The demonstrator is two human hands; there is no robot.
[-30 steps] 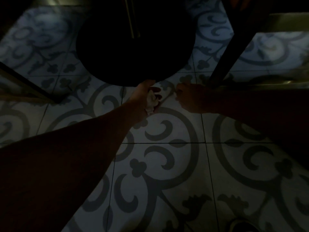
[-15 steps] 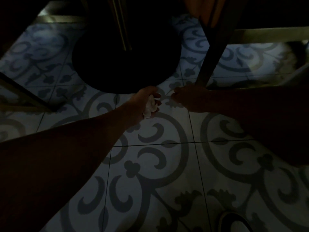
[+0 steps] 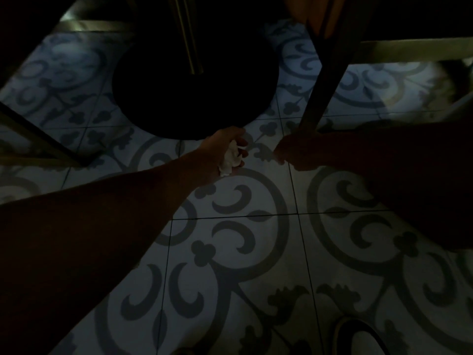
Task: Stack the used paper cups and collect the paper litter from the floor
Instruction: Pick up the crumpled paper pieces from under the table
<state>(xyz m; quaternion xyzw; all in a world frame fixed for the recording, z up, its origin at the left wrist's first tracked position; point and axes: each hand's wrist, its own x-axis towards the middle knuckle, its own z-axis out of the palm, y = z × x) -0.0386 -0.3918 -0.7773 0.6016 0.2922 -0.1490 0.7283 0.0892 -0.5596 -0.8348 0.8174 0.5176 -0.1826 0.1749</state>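
Note:
The scene is very dark. My left hand (image 3: 225, 147) reaches low over the patterned floor tiles and is closed around a crumpled wad of white paper (image 3: 230, 160), which sticks out below the fingers. My right hand (image 3: 299, 152) is a dark shape just to the right of it, fingers curled with the tips pinched together close to the floor; whether it holds anything is too dark to tell. No paper cups are visible.
A round black table base (image 3: 194, 80) with its pole stands right behind my left hand. A dark chair leg (image 3: 325, 80) slants down behind my right hand. Another furniture frame (image 3: 38, 139) crosses the left side. A shoe tip (image 3: 358, 336) shows at the bottom right.
Both hands have stayed close together by the table base. The left hand has closed more tightly on the white paper; the view has shifted slightly.

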